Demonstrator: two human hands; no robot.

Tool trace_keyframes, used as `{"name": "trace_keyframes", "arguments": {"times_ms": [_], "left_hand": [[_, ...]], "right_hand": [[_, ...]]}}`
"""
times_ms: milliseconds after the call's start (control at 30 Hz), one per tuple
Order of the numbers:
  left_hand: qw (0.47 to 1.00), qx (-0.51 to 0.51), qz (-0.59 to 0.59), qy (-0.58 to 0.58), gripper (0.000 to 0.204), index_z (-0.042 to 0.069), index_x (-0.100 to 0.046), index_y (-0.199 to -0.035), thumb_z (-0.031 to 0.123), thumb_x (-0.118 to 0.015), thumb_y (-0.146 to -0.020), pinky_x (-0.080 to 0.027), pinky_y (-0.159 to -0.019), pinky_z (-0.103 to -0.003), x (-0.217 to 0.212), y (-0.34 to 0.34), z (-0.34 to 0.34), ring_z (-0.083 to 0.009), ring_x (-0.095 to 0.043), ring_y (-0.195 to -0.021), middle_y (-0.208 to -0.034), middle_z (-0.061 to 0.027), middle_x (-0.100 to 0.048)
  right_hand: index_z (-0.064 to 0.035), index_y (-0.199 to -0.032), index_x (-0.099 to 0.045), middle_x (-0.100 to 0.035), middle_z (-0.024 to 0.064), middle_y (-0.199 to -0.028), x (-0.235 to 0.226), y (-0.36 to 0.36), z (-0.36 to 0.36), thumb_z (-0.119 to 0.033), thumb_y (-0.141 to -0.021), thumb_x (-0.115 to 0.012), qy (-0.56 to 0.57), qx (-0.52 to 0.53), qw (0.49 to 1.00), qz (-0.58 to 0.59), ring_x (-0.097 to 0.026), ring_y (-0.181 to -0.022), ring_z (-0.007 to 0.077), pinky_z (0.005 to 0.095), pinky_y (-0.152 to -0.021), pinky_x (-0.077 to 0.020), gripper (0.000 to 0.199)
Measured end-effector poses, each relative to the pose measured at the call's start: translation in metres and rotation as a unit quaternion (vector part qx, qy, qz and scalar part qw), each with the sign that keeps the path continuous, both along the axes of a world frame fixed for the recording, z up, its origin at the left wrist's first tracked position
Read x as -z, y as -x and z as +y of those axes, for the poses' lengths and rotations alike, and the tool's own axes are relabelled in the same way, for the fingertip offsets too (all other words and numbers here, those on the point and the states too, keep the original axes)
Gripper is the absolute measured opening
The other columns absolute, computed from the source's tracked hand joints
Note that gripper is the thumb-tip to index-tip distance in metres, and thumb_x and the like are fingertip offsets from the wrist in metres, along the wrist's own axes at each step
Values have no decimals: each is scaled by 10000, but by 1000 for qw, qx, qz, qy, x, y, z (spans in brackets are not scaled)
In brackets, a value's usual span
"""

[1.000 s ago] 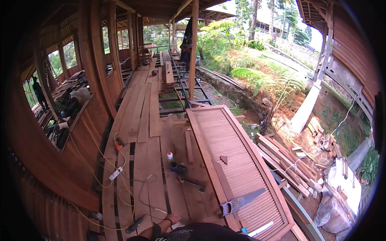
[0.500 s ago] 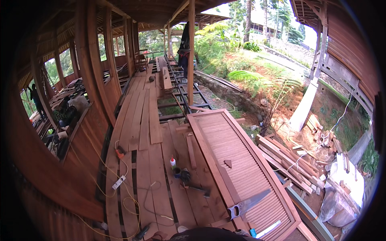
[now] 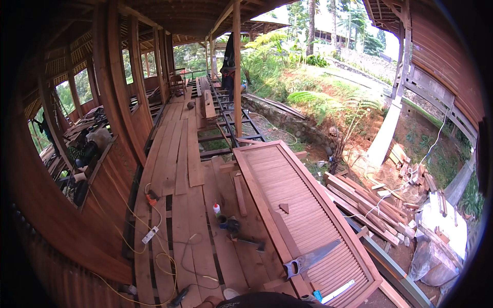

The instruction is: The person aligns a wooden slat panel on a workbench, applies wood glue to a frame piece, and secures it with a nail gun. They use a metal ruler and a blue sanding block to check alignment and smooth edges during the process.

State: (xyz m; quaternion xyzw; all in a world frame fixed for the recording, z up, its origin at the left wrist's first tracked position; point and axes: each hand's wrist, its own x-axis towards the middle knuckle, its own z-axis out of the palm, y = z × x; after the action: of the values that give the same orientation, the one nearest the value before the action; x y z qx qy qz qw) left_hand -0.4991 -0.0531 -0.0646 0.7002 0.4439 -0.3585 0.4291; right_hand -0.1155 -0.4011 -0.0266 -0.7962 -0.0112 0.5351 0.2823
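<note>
Neither of my hands shows clearly; at the lower edge are my dark clothing (image 3: 272,300) and a small brownish patch (image 3: 210,302) that I cannot make out. In front of me to the right lies a louvred wooden shutter panel (image 3: 300,187) in a broad frame. A handsaw (image 3: 313,259) rests across its near part, with its handle on the left frame rail. Nearer still, a try square (image 3: 336,291) with a blue stock lies on the slats. A small triangular wood offcut (image 3: 284,208) sits mid-panel. Left of the panel, a hammer (image 3: 250,241) lies on the floorboards.
A white bottle with a red cap (image 3: 216,209) and a dark cup (image 3: 222,222) stand on the boards. Cords run from a white power strip (image 3: 150,234) near an orange power tool (image 3: 152,197). Gaps split the plank floor (image 3: 197,205). Stacked lumber (image 3: 364,205) lies outside, right.
The view has shifted slightly, so the panel, saw and floor things sit a little further left. Nothing on the panel or boards has visibly been moved.
</note>
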Motion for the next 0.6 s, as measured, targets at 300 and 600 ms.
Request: {"name": "trace_keyframes", "arguments": {"times_ms": [300, 600], "left_hand": [[996, -33, 52, -64, 545, 129, -702, -1204, 531, -578, -858, -451, -1036, -400, -14, 9, -5, -310, -597, -1220, -1260, -164, -658], [991, 9, 102, -89, 541, 143, -705, -1204, 538, -597, -852, -442, -1044, -421, 9, 24, 7, -314, -598, -1210, -1256, -156, -660]], "right_hand": [[-98, -884, -671, -669, 89, -788, -1, -20, -26, -410, -876, -675, 20, 9, 1000, 1, -660, -684, 218, 372, -548, -480, 313], [-86, -852, -667, -668, 83, -744, 12, -11, -19, -413, -881, -674, 28, 16, 999, 12, -661, -638, 207, 368, -509, -474, 329]]}}
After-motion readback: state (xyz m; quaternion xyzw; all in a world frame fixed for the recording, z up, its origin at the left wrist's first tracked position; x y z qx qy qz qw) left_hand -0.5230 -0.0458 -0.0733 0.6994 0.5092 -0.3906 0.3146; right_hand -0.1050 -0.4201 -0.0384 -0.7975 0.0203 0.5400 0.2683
